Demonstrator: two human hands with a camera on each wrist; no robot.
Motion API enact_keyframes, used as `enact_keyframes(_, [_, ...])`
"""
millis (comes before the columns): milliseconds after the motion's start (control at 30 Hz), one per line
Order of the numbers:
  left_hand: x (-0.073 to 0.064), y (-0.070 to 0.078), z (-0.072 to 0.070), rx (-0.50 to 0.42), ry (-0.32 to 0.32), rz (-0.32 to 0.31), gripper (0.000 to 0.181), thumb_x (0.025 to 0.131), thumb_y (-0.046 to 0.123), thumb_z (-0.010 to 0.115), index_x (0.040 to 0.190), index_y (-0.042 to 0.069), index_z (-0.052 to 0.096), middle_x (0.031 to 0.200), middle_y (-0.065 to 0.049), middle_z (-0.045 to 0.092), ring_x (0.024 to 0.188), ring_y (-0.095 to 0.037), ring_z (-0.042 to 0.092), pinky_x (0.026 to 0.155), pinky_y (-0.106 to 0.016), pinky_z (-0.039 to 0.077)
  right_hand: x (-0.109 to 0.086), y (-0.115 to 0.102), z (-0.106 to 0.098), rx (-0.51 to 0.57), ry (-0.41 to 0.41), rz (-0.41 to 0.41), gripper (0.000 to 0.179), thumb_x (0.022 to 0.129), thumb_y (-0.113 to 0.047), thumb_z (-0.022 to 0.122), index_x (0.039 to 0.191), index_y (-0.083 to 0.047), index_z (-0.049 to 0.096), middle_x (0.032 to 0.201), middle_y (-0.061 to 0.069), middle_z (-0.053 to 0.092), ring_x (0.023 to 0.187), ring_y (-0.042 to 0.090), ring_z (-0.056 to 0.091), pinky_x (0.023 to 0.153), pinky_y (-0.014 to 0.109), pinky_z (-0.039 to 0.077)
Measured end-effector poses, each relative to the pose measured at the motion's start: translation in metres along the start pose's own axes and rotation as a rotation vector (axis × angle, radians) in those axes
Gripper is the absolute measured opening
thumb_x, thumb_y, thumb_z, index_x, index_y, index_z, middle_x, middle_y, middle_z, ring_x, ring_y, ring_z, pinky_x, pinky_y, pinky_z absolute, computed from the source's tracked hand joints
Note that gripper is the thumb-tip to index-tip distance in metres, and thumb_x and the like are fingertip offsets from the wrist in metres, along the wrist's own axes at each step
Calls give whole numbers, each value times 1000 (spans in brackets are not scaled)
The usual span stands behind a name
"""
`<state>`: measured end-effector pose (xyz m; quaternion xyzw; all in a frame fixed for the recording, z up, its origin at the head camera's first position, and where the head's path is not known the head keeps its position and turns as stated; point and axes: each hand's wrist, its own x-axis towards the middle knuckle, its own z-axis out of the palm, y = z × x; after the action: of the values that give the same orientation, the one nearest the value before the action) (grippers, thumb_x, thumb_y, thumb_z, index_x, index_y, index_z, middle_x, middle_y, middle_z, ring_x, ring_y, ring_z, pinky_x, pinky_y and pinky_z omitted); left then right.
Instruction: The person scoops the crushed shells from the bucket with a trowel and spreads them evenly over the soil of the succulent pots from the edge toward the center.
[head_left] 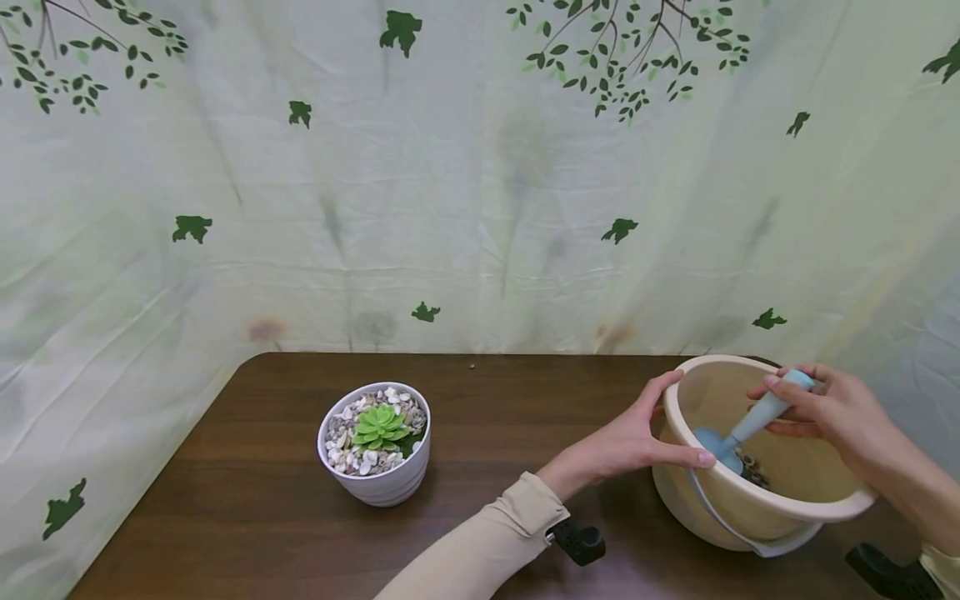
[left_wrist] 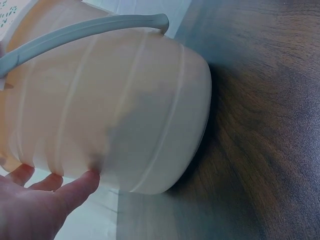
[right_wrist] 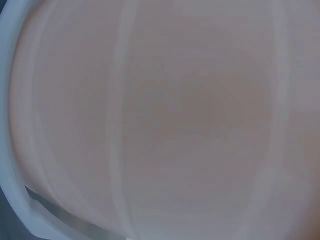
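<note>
A cream bucket (head_left: 757,504) with a pale grey-blue handle (left_wrist: 90,27) stands at the table's right side. My left hand (head_left: 633,437) holds its left side, thumb at the rim and index finger farther back; in the left wrist view the other fingertips press its outer wall. My right hand (head_left: 832,404), over the right rim, grips the handle of a light blue toy shovel (head_left: 761,414). The shovel slants down into the bucket, its blade beside some small dark pebbles (head_left: 752,472). Only the bucket's ribbed wall (right_wrist: 200,115) and handle fill the right wrist view.
A white ribbed pot (head_left: 382,492) with a green succulent (head_left: 380,427) among pale pebbles stands left of the bucket on the dark wooden table (head_left: 247,467). Behind the table hangs a pale curtain (head_left: 480,183) with leaf prints.
</note>
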<state>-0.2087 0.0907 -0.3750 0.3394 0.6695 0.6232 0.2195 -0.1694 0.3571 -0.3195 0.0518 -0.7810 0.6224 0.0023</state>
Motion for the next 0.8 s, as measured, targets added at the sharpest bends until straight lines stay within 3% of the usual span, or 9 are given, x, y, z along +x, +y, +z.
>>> enact_keyframes(200, [1,-1,2,-3,-2,5,92,84,15,77,152,40,20,151,13,26,133,-1,31,101,-31,36,-5,2,-2,81,37,-21,12,101,-10,55,102,2,53,93,5,74,78,21,72,64,34,56])
enact_keyframes(433, [1,-1,2,-10,6,10,92,83,13,77,152,39,22,150,14,26,133,-1,31,101,-32,36,-9,1,-9,268,69,-61,6,101,-6,55,105,-4,58,93,9,74,80,21,72,63,34,56])
enact_keyframes(600, [1,-2,2,-8,8,13,92,83,13,77,151,40,22,149,14,28,132,-1,32,100,-32,37,-11,3,-18,405,95,-70,13,101,-2,52,103,-7,63,92,11,74,80,24,72,63,37,56])
enact_keyframes(800, [2,-4,2,-7,16,17,93,82,13,78,151,40,22,149,15,28,132,-1,31,101,-31,34,-12,7,-27,450,108,-51,11,101,-4,51,101,-6,62,91,10,74,79,24,72,65,36,56])
